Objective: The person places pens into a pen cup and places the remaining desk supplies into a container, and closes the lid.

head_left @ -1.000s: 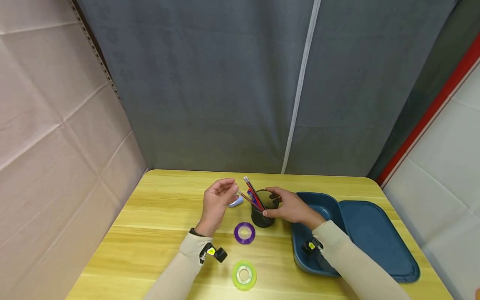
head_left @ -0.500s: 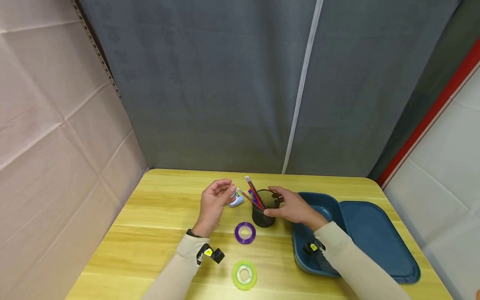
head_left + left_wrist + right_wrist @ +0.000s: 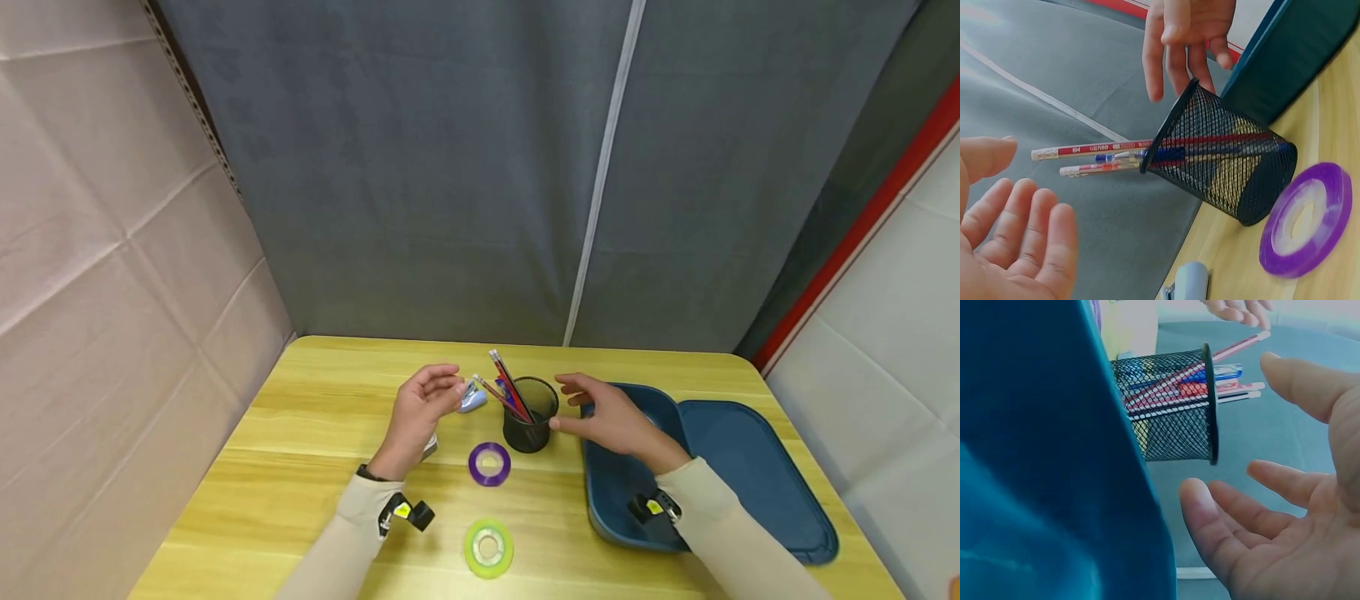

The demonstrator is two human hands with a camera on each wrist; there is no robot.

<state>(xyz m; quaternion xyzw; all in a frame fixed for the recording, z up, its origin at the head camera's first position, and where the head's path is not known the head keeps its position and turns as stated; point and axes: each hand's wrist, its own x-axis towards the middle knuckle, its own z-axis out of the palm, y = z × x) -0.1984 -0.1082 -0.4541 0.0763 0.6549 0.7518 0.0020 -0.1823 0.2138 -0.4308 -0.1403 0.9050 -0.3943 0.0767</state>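
A black mesh pen cup (image 3: 527, 433) stands upright on the table, with several pencils (image 3: 504, 372) and pens leaning out of it toward the left. My left hand (image 3: 422, 408) hovers left of the cup, its fingers relaxed and holding nothing. In the left wrist view, the pencil ends (image 3: 1047, 154) point toward that hand's fingertips, with a gap between. To the right of the cup, my right hand (image 3: 606, 415) is spread and holds nothing, its thumb near the rim. The right wrist view shows the mesh cup (image 3: 1172, 425) apart from the right fingers (image 3: 1200, 500).
A blue bin (image 3: 611, 508) stands under the right forearm, its lid or tray (image 3: 757, 475) beside it. Purple tape (image 3: 476, 472) and green tape (image 3: 488, 568) lie in front of the cup. A light blue stapler (image 3: 473, 401) sits behind the left fingers. A grey object (image 3: 430, 447) shows by the left wrist.
The right hand has let go of the cup's rim and drawn back to the right. The left hand has moved slightly left and toward me. The cup stays in place.
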